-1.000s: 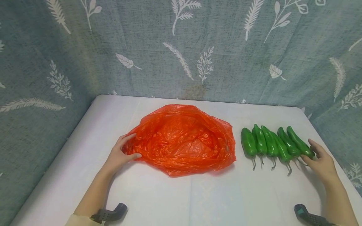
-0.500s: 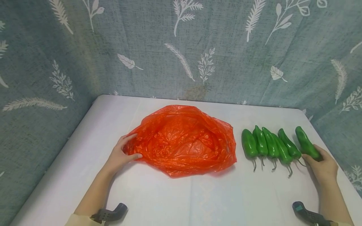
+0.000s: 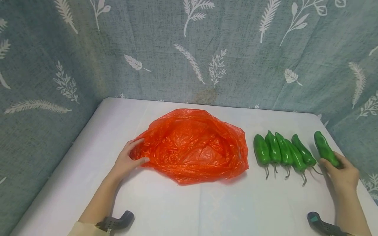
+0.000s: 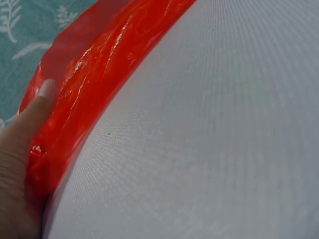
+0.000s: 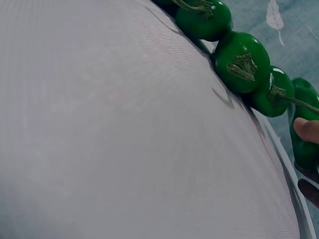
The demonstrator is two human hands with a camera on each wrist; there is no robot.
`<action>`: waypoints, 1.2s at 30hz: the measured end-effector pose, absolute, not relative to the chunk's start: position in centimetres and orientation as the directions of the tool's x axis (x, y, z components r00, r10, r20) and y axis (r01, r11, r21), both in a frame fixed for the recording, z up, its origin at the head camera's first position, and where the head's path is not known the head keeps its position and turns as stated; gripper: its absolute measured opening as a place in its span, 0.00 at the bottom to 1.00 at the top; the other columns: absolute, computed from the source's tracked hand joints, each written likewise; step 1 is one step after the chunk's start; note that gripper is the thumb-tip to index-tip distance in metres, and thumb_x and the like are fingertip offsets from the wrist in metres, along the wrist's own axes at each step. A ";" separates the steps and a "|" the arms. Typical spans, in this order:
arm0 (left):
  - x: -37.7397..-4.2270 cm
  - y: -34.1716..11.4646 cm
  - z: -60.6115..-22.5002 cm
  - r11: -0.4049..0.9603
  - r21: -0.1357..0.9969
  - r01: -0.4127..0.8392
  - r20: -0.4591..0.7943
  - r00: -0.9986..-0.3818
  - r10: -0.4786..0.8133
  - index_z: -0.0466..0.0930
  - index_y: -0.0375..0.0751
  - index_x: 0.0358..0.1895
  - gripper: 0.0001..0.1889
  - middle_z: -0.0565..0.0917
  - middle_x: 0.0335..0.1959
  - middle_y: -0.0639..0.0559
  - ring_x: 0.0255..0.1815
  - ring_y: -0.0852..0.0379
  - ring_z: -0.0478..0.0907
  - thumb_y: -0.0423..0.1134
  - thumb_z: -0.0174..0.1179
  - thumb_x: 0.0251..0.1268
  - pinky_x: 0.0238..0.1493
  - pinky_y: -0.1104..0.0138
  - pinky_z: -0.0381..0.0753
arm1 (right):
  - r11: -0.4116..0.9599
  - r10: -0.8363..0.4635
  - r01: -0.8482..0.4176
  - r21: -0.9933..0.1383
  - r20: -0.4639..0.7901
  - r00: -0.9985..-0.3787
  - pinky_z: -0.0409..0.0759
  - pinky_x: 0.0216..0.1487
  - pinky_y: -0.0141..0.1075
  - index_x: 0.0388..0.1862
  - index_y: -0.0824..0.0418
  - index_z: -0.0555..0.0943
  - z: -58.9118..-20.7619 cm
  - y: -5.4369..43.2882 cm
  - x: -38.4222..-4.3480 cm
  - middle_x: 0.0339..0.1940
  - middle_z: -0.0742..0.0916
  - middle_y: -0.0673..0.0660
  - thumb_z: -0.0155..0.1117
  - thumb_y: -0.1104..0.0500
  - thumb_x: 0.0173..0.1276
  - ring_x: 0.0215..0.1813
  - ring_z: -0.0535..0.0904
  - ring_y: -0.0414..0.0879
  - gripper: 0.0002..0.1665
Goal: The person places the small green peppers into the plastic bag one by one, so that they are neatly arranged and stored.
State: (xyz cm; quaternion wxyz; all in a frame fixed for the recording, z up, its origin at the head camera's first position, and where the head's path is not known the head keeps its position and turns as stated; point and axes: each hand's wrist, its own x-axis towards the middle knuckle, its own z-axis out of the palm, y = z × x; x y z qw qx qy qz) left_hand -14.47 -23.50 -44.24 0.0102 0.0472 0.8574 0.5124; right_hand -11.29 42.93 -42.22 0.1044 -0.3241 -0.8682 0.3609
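Observation:
In the head view my left hand [image 3: 127, 160] rests at the left end of a red plastic bag [image 3: 195, 144], its thumb and fingers spread apart against the bag's mouth. The left wrist view shows the thumb lying over the red film [image 4: 107, 59]. My right hand [image 3: 342, 172] grips a green pepper [image 3: 324, 147] near its stem end, with the tip pointing away and slightly raised. Right wrist view: the thumb presses on this pepper [image 5: 305, 92], partly cut off by the frame. Several more green peppers [image 3: 280, 149] lie in a row left of it, stems toward me.
A white table [image 3: 224, 206] carries everything, its far edge against a grey-green leaf-patterned cloth [image 3: 165, 62]. Dark straps with small devices sit on both wrists, such as the left strap [image 3: 115, 223].
My right hand has taken hold of the rightmost pepper and moved it right, apart from the row. My left hand and the bag have stayed in place.

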 end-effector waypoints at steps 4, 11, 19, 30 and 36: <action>-14.5 -23.4 -44.2 0.487 0.871 0.061 0.043 -0.998 0.049 0.64 0.48 0.68 0.37 0.63 0.66 0.44 0.66 0.43 0.61 0.48 0.68 0.55 0.57 0.46 0.73 | 0.528 0.647 0.493 -0.692 -0.049 -0.761 0.58 0.69 0.58 0.74 0.59 0.56 -41.9 42.7 -11.2 0.72 0.63 0.69 0.56 0.46 0.69 0.71 0.58 0.67 0.40; -14.7 -23.1 -44.1 0.501 0.865 0.034 0.036 -0.999 0.006 0.65 0.46 0.67 0.37 0.65 0.64 0.43 0.66 0.43 0.61 0.49 0.68 0.54 0.60 0.44 0.70 | 0.531 0.658 0.490 -0.692 -0.028 -0.753 0.65 0.68 0.47 0.73 0.57 0.58 -41.1 42.0 -10.8 0.72 0.64 0.66 0.56 0.46 0.68 0.71 0.60 0.63 0.39; -14.8 -23.3 -44.3 0.501 0.864 0.041 0.038 -0.999 0.017 0.65 0.46 0.67 0.37 0.65 0.64 0.44 0.66 0.43 0.61 0.48 0.69 0.53 0.60 0.45 0.71 | 0.540 0.669 0.482 -0.690 0.005 -0.743 0.69 0.41 0.17 0.72 0.52 0.62 -40.2 41.3 -10.6 0.72 0.66 0.62 0.60 0.45 0.65 0.65 0.71 0.47 0.38; -14.8 -23.3 -44.5 0.487 0.870 0.074 0.060 -0.997 0.045 0.65 0.47 0.67 0.37 0.65 0.64 0.44 0.66 0.44 0.61 0.46 0.70 0.52 0.60 0.45 0.71 | 0.633 0.633 0.393 -0.667 0.154 -0.758 0.71 0.48 0.16 0.69 0.48 0.67 -42.7 44.0 -11.5 0.68 0.72 0.56 0.65 0.41 0.61 0.62 0.73 0.37 0.38; -14.8 -23.1 -44.5 0.484 0.872 0.071 0.059 -0.997 0.039 0.65 0.47 0.68 0.38 0.65 0.64 0.45 0.66 0.44 0.62 0.47 0.70 0.52 0.59 0.47 0.72 | 0.616 0.645 0.419 -0.667 0.122 -0.754 0.66 0.46 0.17 0.68 0.40 0.68 -45.1 46.6 -12.4 0.68 0.72 0.46 0.67 0.37 0.56 0.70 0.65 0.41 0.40</action>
